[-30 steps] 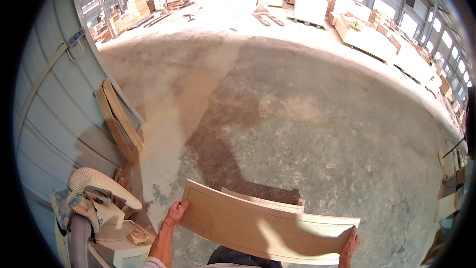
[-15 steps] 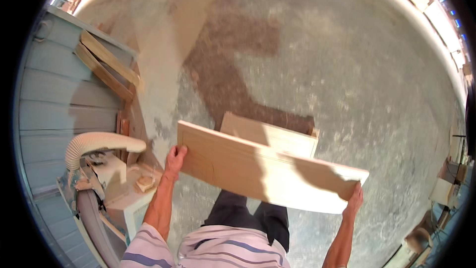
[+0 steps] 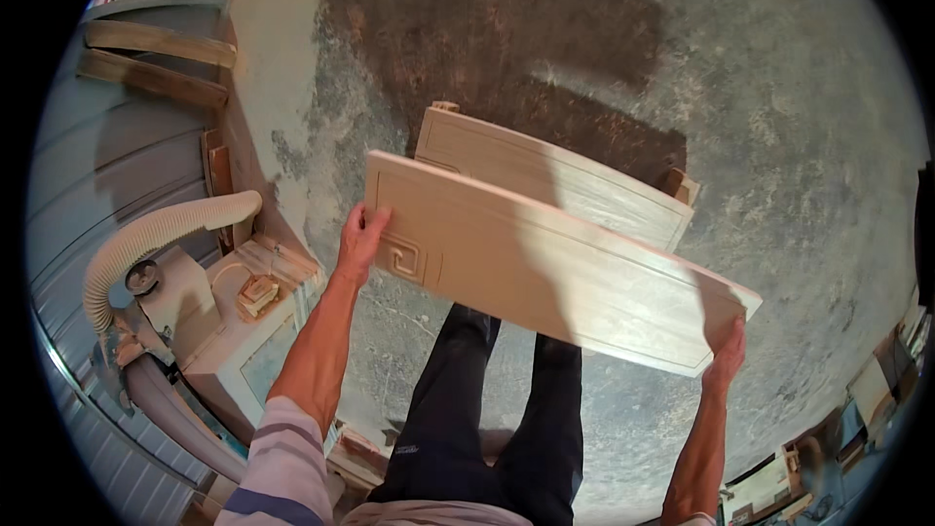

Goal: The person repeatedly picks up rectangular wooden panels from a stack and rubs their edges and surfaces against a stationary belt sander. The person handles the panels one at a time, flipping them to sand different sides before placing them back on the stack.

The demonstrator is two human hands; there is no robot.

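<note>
Between my two hands hangs a long pale wooden panel (image 3: pixel 526 258), tilted so its right end is nearer me. Grooved lines run along its border, and a square spiral is carved near its left end. My left hand (image 3: pixel 360 242) is closed round the left end, thumb on the upper face. At the lower right corner my right hand (image 3: pixel 724 356) grips the other end, its fingers partly hidden. Beyond and below the panel, a similar grooved panel (image 3: pixel 575 180) lies low over the floor, with a wooden block (image 3: pixel 680 185) at its right end. The held panel covers its near part.
On the left, a ribbed cream hose (image 3: pixel 175 219) curves over a dusty machine cabinet (image 3: pixel 229 356), where a small wooden piece (image 3: pixel 258 295) lies. Planks (image 3: pixel 161 44) lean by the blue-grey wall (image 3: pixel 146 161). Assorted items (image 3: pixel 779 487) sit at the lower right edge.
My view has shifted, so more of my legs and of the lower panel shows. The carved spiral on the held panel is now plain. Both hands keep their grip.
</note>
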